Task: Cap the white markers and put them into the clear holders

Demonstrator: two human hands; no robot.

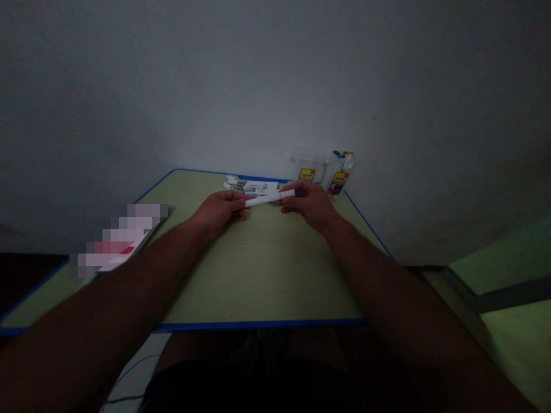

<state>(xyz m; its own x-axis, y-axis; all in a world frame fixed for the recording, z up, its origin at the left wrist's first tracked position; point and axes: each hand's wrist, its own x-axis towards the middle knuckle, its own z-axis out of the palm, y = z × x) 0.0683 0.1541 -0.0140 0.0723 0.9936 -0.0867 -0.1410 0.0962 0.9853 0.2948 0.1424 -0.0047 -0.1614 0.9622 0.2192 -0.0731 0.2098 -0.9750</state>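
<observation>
Fingers point(236, 197) of left hand point(219, 210), right hand point(312, 204) pinching one marker point(267, 199), two packs point(338, 174) beyond

Setting: likely a classroom or study room, dimly lit. Evidence: small green desk point(258, 275) with blue edging, pushed against a bare white wall point(275, 86); marker packs point(339, 172) standing at its far edge; a second green desk point(516, 327) near right; papers point(123, 238) lying left.
</observation>
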